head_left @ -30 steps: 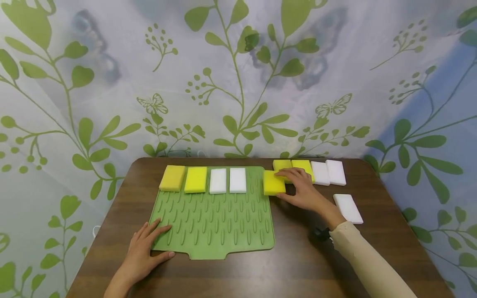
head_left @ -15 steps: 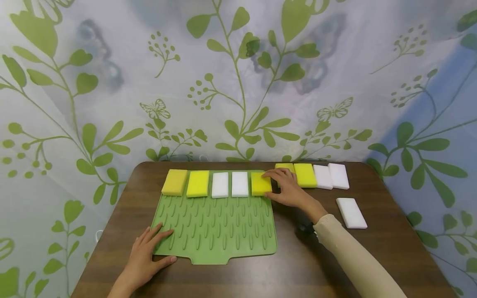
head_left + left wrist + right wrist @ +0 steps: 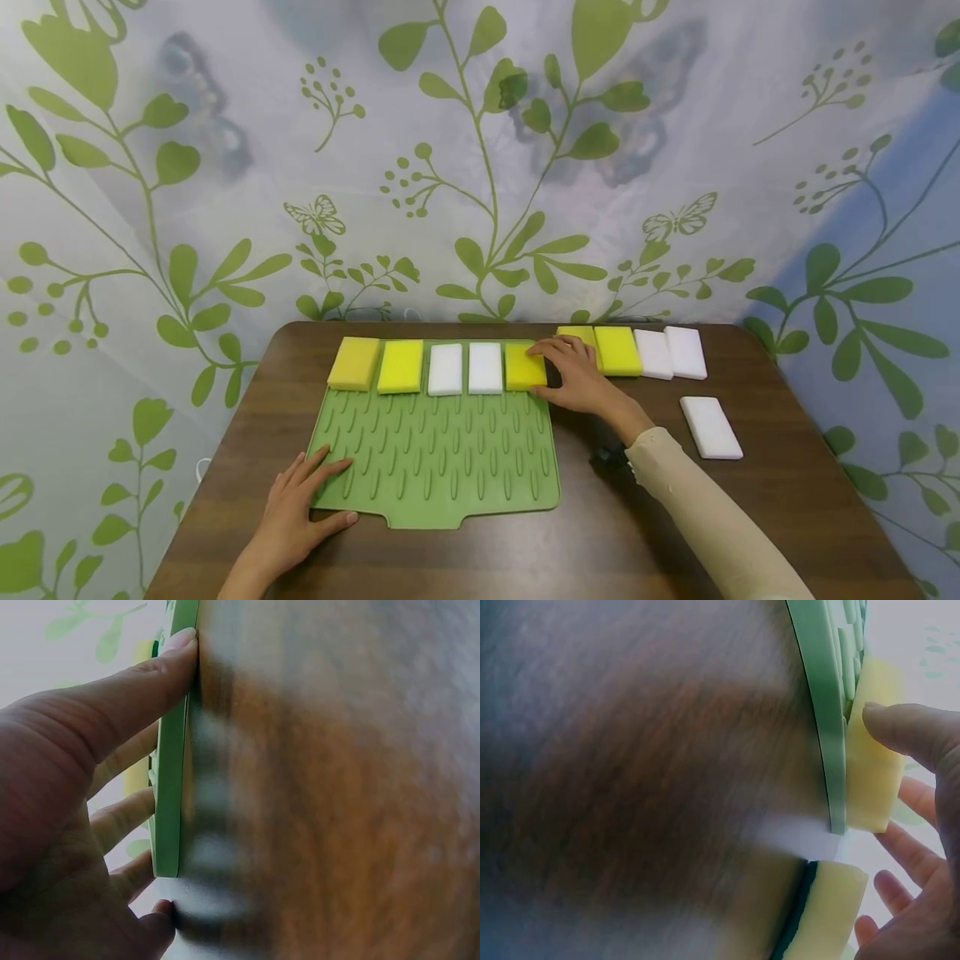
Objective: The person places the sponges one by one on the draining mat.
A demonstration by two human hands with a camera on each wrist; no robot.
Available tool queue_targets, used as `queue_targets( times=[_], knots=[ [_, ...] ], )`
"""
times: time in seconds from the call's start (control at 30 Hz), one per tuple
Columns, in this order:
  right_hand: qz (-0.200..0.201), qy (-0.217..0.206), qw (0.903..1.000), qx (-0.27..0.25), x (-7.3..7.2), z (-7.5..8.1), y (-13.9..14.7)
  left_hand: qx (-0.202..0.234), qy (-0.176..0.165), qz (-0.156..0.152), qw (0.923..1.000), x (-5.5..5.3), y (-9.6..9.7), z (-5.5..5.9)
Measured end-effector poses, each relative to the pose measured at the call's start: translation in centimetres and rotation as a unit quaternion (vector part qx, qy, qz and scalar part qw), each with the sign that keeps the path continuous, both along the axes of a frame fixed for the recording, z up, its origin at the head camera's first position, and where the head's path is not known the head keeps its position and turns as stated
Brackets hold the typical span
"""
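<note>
A yellow sponge [image 3: 526, 367] lies at the far right corner of the ribbed green mat [image 3: 435, 467]. My right hand [image 3: 577, 375] pinches it, the thumb at its near side and fingers over its top, as the right wrist view shows with the sponge [image 3: 874, 765]. To its left along the mat's far edge are two white sponges [image 3: 485, 368] and two yellow ones, the leftmost a duller yellow [image 3: 354, 364]. My left hand [image 3: 288, 512] rests at the mat's near left corner with fingers spread; in the left wrist view its thumb touches the mat's edge [image 3: 172, 787].
Right of the mat, at the table's back, stand two more yellow sponges [image 3: 617, 351], one partly behind my right hand, and two white sponges [image 3: 686, 352]. Another white sponge [image 3: 711, 427] lies nearer on the brown wooden table [image 3: 480, 567]. A leaf-patterned cloth [image 3: 465, 167] hangs behind.
My right hand has moved left with the yellow sponge, from over the mat's right edge onto its far right corner, beside the white sponge. The left hand stays at the mat's corner.
</note>
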State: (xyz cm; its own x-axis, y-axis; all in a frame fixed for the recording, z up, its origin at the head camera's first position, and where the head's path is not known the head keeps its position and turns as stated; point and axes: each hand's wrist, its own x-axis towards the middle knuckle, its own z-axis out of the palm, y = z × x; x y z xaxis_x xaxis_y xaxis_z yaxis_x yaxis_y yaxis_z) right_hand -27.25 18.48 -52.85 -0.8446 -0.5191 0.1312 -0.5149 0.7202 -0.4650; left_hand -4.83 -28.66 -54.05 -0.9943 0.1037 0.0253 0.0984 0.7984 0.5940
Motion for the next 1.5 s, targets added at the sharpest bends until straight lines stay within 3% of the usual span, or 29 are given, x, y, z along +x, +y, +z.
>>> queue_targets(
  times=[0.37,0.63,1.07,1.5],
  knots=[
    [0.006,0.017,0.9998,0.001,0.3,-0.7,0.5,-0.002,-0.01,-0.002,0.9999,0.2,0.4,0.0],
    [-0.012,0.03,0.9993,-0.019,1.5,-0.3,2.9,-0.004,0.001,-0.006,1.0,0.1,0.4,0.1],
    [-0.039,0.087,0.995,-0.029,5.3,-0.1,10.1,0.009,-0.008,-0.005,0.9999,-0.1,0.0,0.1],
    [-0.121,0.016,0.9925,-0.004,9.6,0.4,19.6,0.015,-0.012,-0.011,0.9998,-0.2,0.0,0.2]
  ],
)
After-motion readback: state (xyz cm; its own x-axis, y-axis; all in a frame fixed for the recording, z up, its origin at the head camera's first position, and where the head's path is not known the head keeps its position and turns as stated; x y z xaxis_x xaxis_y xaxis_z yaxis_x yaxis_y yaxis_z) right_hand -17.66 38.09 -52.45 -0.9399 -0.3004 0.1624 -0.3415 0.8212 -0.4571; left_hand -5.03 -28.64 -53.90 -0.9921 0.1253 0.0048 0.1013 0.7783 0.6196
